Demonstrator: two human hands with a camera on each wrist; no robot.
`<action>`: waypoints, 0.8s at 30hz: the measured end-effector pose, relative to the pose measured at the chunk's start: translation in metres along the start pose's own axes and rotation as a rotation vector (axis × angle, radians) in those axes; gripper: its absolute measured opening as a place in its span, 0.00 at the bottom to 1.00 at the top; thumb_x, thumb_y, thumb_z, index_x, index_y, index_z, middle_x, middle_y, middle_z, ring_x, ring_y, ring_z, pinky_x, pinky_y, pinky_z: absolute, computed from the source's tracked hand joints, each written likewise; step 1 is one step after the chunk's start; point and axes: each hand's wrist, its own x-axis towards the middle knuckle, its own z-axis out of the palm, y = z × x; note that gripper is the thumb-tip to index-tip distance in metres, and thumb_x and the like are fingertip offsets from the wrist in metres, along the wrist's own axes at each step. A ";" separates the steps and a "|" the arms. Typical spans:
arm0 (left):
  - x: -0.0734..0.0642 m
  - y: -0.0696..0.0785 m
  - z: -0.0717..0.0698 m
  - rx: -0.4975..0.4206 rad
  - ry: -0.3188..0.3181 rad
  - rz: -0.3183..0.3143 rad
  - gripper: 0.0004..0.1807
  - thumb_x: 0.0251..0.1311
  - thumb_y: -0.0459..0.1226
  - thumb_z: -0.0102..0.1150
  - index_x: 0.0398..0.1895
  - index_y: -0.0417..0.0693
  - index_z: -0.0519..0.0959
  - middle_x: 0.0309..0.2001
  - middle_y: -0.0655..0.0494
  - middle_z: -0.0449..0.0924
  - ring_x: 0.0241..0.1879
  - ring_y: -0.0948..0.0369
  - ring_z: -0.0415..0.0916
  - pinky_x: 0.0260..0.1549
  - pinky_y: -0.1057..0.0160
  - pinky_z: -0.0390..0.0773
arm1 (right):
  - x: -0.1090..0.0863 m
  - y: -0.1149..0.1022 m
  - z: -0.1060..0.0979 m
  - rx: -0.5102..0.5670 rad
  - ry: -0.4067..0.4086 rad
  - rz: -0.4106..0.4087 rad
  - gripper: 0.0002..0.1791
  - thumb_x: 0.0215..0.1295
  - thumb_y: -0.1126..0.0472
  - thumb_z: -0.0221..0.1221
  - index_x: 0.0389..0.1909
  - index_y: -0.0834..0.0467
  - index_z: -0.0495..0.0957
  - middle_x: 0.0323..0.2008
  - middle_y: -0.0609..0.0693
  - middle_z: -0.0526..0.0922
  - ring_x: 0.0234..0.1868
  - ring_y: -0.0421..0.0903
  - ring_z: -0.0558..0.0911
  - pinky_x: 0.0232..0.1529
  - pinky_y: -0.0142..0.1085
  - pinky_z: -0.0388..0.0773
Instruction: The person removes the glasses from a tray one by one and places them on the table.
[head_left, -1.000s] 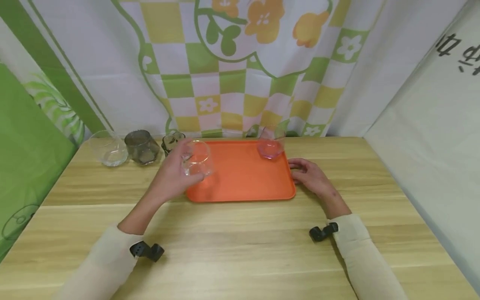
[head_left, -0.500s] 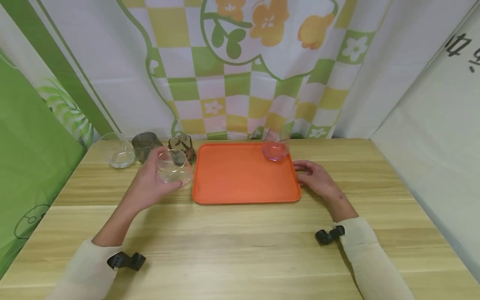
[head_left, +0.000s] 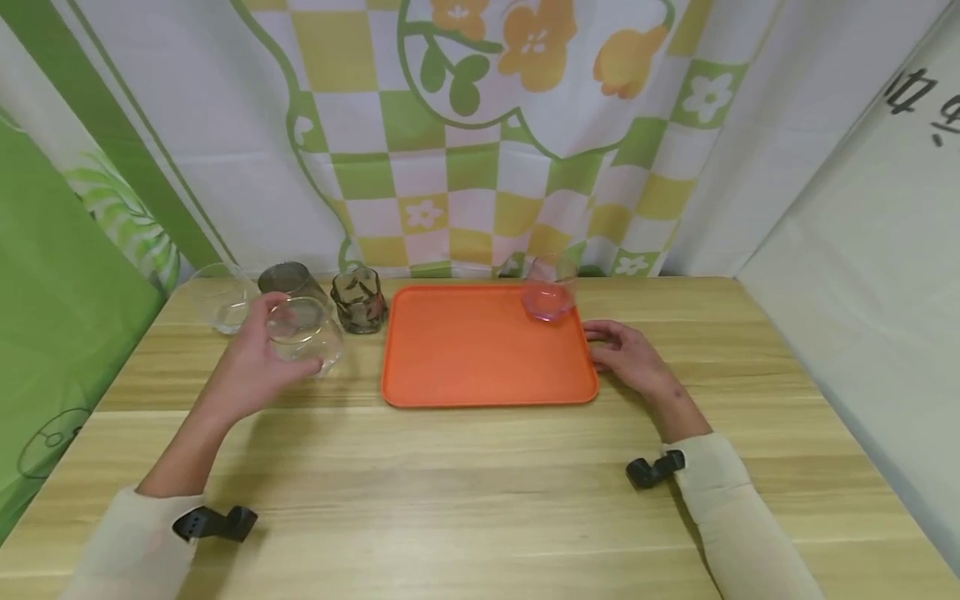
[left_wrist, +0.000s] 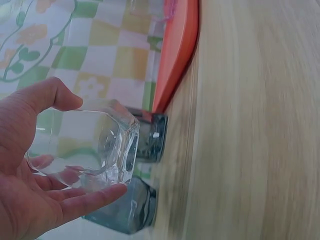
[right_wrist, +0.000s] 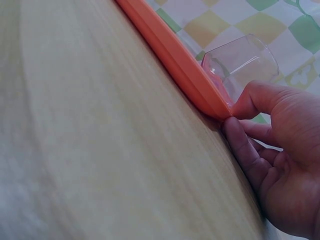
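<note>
My left hand point(head_left: 251, 362) grips a clear drinking glass point(head_left: 307, 337) with a gold rim. It is held above the table to the left of the orange tray point(head_left: 480, 392). The left wrist view shows thumb and fingers wrapped around the faceted clear glass point(left_wrist: 120, 145), its thick base facing away from the palm. At the tray's right edge, my right hand point(head_left: 633, 362) pinches the rim between thumb and finger, as the right wrist view of the tray point(right_wrist: 175, 60) shows. A pink-tinted glass point(head_left: 547, 302) stands on the tray's back right corner.
Along the back left of the wooden table point(head_left: 450, 500) stand a dark brown-grey glass point(head_left: 358, 302), a smoky grey glass point(head_left: 288, 279) partly behind the held one, and a clear glass point(head_left: 217, 296). A patterned curtain point(head_left: 480, 175) hangs behind the table.
My left hand has carried the clear glass leftward from over the tray to in front of the grey glasses. The right hand stays at the tray's right edge.
</note>
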 end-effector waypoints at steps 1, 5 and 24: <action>-0.001 -0.002 -0.002 -0.004 0.002 -0.003 0.52 0.55 0.36 0.74 0.75 0.36 0.50 0.67 0.32 0.66 0.62 0.35 0.68 0.48 0.41 0.75 | 0.001 0.000 0.001 0.001 -0.002 -0.002 0.31 0.72 0.68 0.60 0.72 0.70 0.65 0.63 0.69 0.73 0.48 0.45 0.82 0.44 0.34 0.83; -0.003 -0.012 -0.011 -0.015 0.015 -0.025 0.53 0.56 0.34 0.73 0.76 0.35 0.47 0.67 0.31 0.64 0.63 0.32 0.66 0.50 0.40 0.74 | 0.001 -0.001 0.002 -0.004 -0.008 0.002 0.31 0.71 0.67 0.60 0.72 0.70 0.65 0.64 0.69 0.73 0.48 0.45 0.82 0.44 0.34 0.83; 0.001 -0.045 -0.038 0.016 0.104 -0.076 0.51 0.59 0.34 0.70 0.76 0.34 0.45 0.65 0.26 0.63 0.62 0.32 0.66 0.45 0.63 0.69 | 0.001 0.000 0.001 -0.034 0.007 0.001 0.29 0.72 0.67 0.59 0.72 0.69 0.66 0.63 0.68 0.74 0.49 0.46 0.82 0.45 0.34 0.83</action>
